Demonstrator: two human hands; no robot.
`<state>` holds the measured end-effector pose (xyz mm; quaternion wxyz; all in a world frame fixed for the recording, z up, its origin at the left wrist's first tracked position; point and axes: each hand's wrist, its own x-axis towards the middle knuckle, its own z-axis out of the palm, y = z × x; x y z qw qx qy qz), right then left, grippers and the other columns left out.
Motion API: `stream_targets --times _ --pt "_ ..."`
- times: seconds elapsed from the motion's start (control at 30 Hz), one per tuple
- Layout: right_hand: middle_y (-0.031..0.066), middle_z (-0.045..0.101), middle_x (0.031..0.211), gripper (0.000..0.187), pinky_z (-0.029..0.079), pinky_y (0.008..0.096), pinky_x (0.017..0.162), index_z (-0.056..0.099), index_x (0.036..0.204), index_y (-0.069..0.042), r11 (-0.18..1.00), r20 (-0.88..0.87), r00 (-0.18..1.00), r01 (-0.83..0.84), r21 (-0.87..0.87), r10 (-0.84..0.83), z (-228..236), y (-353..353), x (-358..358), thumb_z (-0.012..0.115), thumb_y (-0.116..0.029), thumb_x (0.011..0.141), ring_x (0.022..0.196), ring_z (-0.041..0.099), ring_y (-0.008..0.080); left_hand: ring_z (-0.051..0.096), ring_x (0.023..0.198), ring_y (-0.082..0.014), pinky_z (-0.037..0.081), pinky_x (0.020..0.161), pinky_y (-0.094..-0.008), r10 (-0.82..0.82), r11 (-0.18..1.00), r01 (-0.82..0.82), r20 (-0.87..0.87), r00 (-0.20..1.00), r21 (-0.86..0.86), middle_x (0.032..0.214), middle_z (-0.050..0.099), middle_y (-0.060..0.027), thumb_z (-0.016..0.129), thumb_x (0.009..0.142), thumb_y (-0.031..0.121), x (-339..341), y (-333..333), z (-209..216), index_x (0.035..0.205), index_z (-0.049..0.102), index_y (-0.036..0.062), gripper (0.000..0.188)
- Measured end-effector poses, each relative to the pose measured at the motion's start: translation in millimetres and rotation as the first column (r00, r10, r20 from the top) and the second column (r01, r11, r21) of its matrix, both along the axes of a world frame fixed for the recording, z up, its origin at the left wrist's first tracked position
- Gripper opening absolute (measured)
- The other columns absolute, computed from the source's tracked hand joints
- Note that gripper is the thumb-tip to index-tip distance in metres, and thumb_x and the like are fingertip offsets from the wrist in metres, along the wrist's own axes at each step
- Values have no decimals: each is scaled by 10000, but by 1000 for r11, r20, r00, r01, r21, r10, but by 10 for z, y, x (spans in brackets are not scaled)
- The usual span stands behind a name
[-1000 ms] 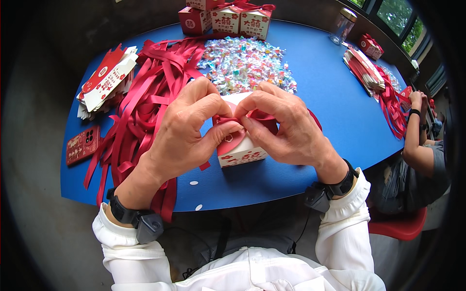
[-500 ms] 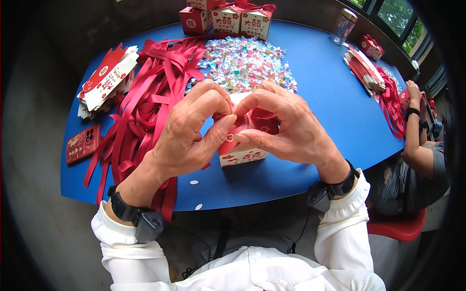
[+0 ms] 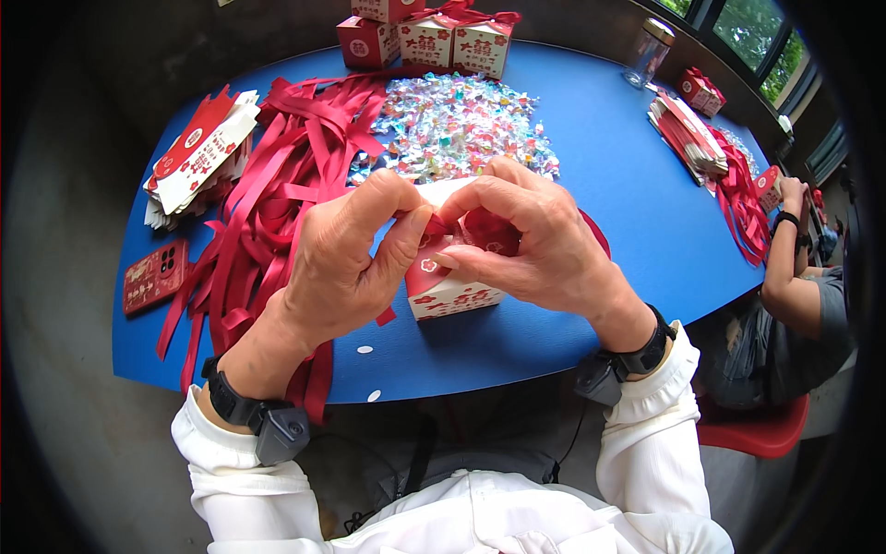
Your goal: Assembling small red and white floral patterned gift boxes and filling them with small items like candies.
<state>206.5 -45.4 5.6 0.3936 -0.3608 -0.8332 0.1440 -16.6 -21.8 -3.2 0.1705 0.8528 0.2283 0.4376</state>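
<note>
A small white and red gift box [image 3: 457,300] with flower prints stands on the table in front of me. Above its top, my left hand [image 3: 343,251] pinches a red ribbon [image 3: 491,233] between thumb and forefinger. Curled around a loop of the same ribbon, my right hand [image 3: 558,247] has its thumb resting close to the box's red lid. The fingertips of both hands nearly meet over the box and partly hide the ribbon's crossing. A stretch of ribbon shows beyond my right knuckles.
Loose red ribbons [image 3: 268,198] and a flat stack of cartons [image 3: 201,157] lie left, near a red phone [image 3: 155,277]. Wrapped candies [image 3: 461,125] spread behind the box, before finished boxes [image 3: 425,44]. At right are a jar [image 3: 649,53] and another person's arm [image 3: 790,240].
My left fingertips have drawn slightly up and left, away from the lid. A ribbon stretch now shows right of my right hand. The view has shifted a little.
</note>
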Motion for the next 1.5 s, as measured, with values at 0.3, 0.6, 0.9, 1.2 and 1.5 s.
stream_targets --times 0.3,0.6,0.9,1.2,1.5 --pt "87 552 829 264 501 376 633 694 1001 -96 972 -32 995 94 215 -90 -122 43 -76 793 -278 836 753 603 250 684 675 -286 529 582 -360 59 963 -89 125 990 254 803 638 -125 665 949 31 156 85 -126 997 571 17 107" --pt "92 543 812 304 498 385 611 711 997 -92 956 -74 990 137 259 -122 -189 137 -86 804 -318 817 724 590 248 739 942 -282 559 950 -456 86 974 -91 31 996 209 952 733 -128 547 1032 80 97 203 -111 1070 554 10 80" --pt "75 553 808 377 506 380 617 727 1041 -147 964 -42 991 133 229 -127 -106 108 -51 850 -355 752 728 604 240 730 809 -237 579 691 -329 7 979 -42 175 985 199 921 717 -131 606 998 56 114 199 -98 1034 570 14 65" --pt "74 554 833 387 512 373 608 724 1055 -160 981 -37 992 124 151 -120 -137 128 -28 849 -388 769 709 611 236 721 794 -223 583 685 -316 -55 981 18 191 980 192 992 714 -150 568 1009 24 111 132 -111 1002 514 13 56" --pt "80 575 840 352 523 367 620 731 1028 -155 981 -34 993 120 152 -116 -80 120 -11 847 -370 776 723 624 235 698 925 -161 581 787 -286 -165 978 202 386 908 -56 1063 701 -155 500 1052 65 125 131 -115 1050 488 28 39"
